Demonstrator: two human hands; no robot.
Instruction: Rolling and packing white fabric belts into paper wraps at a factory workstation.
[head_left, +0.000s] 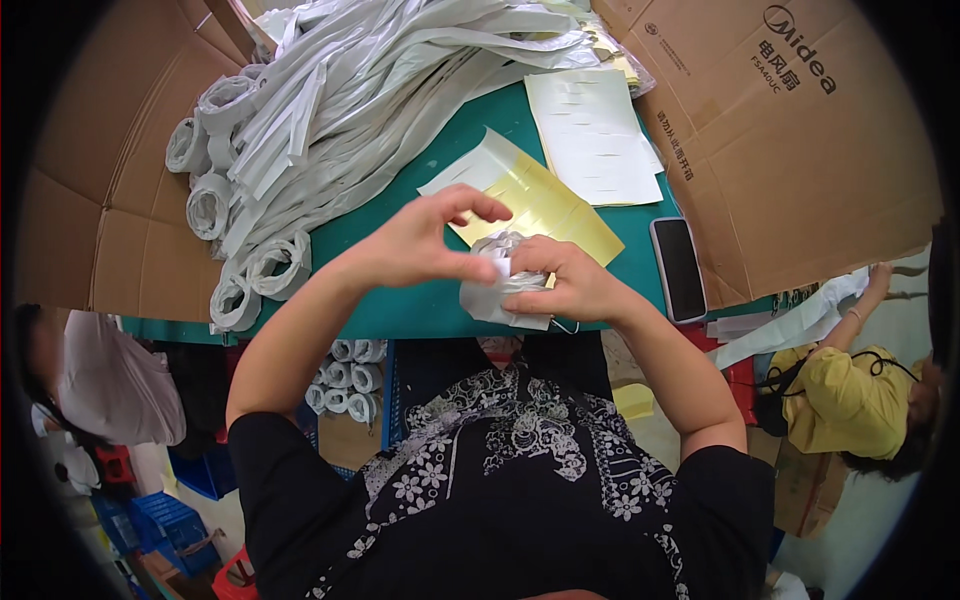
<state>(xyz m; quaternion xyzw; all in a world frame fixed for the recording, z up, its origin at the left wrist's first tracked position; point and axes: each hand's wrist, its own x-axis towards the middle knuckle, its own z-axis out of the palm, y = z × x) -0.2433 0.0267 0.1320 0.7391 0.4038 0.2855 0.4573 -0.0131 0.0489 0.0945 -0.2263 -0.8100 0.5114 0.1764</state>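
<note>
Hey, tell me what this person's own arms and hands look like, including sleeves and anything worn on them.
The short black fabric sleeves belong to a black top with a pale floral print. Both forearms are bare. The left hand and right hand wear no gloves, and no watch or bracelet shows.

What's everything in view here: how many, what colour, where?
Bundle: one, white, centre
Sheet: one, yellow, beyond the bundle
Papers: one stack, white, beyond the sheet
Strips: many, white, piled upper left
Rolls: five or more, white, left of strips
Phone: one, black, right of bundle
Table: one, green, under these
Cardboard: two walls, brown, left and right
More rolls: several, white, below the table
Crate: one, blue, by those rolls
Bins: several, blue, lower left
Co-workers: two, pale and yellow tops, left and right
Shirt: one, black, flowered, bottom
Left hand: one, bare, by the bundle, open
Right hand: one, bare, gripping the bundle
</note>
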